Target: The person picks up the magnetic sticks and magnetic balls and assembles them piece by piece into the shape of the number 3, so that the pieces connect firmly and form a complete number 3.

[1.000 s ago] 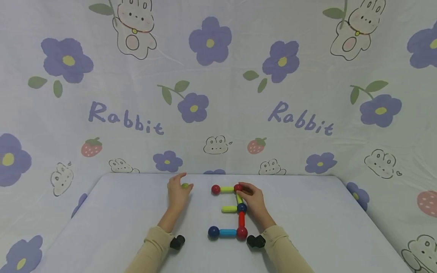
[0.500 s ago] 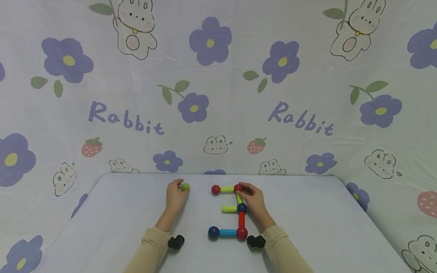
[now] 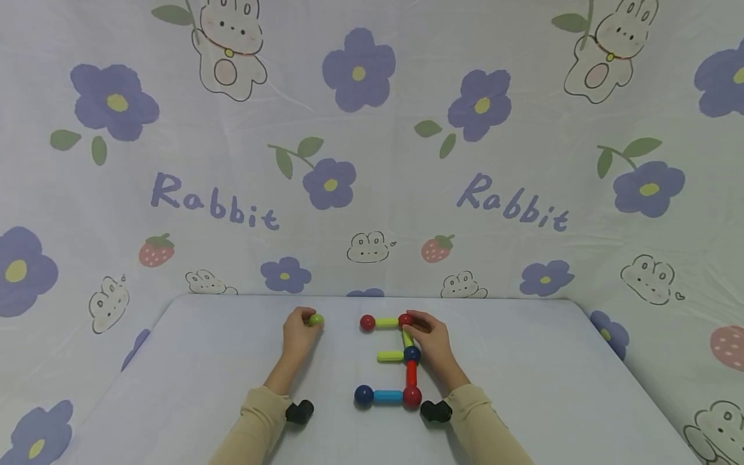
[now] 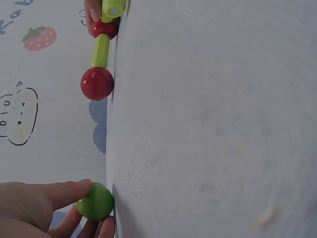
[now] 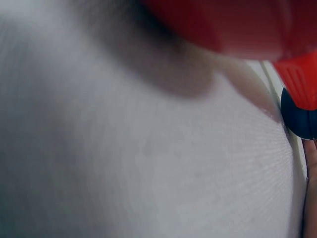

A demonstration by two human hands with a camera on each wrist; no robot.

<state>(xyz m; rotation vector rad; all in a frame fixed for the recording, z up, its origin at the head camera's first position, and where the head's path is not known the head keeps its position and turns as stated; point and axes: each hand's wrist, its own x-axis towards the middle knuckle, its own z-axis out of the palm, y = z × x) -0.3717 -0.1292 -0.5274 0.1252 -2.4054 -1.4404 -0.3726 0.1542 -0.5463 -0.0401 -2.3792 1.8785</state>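
Note:
My left hand [image 3: 299, 337] pinches a green ball [image 4: 95, 202] between thumb and fingers at the tabletop. To its right lies a joined figure of balls and rods. Its top row runs from a red ball [image 3: 367, 323] through a yellow-green rod [image 3: 386, 322] to a second red ball [image 3: 405, 319], which my right hand [image 3: 436, 339] grips. Below come another yellow-green rod, a dark blue ball [image 3: 411, 354] with a rod [image 3: 391, 356] pointing left, a red rod [image 3: 411, 374] and a red ball [image 3: 412, 396]. A light blue rod [image 3: 388, 396] joins that to a dark blue ball [image 3: 363, 395].
Everything lies on a white-covered table [image 3: 523, 374]. A cloth [image 3: 401, 142] printed with flowers and rabbits hangs behind it. Black wrist cameras [image 3: 300, 412] sit on both wrists, the right one beside the lower red ball.
My left hand's fingers were spread around the green ball a second ago; they have drawn in and now hold it. The right hand and the joined figure have stayed put.

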